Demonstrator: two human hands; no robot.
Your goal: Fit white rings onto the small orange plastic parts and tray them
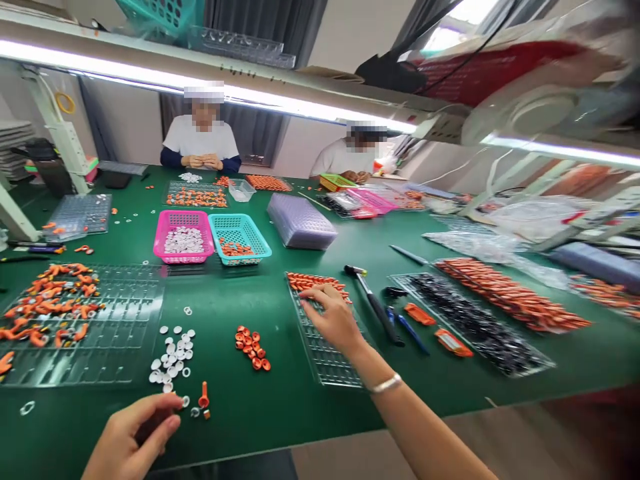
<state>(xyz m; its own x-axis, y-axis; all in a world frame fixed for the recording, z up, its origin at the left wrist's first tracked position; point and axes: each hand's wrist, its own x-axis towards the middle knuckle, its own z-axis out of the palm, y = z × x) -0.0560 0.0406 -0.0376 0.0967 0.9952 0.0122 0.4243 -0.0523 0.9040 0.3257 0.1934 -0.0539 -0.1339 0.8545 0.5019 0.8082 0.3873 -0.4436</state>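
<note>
My left hand (pixel 135 433) hovers at the table's front edge, thumb and forefinger apart with nothing visible between them. Its fingertips are beside a loose group of white discs (pixel 171 360) and an upright orange piece (pixel 203 395). My right hand (pixel 334 319), a bracelet on its wrist, reaches over a clear compartment tray (pixel 327 363). Its fingers are spread just in front of the orange parts (pixel 313 280) lined up at the tray's far end, and no held item shows. Small orange cups (pixel 253 348) lie in a cluster between my hands.
Pink (pixel 159 243) and turquoise (pixel 265 252) baskets stand behind, near stacked clear trays (pixel 301 222). A hammer (pixel 375 305), black parts (pixel 465 320) and orange parts (pixel 510 293) lie right; a large tray (pixel 120 353) lies left. Two people sit across, beneath a lit shelf.
</note>
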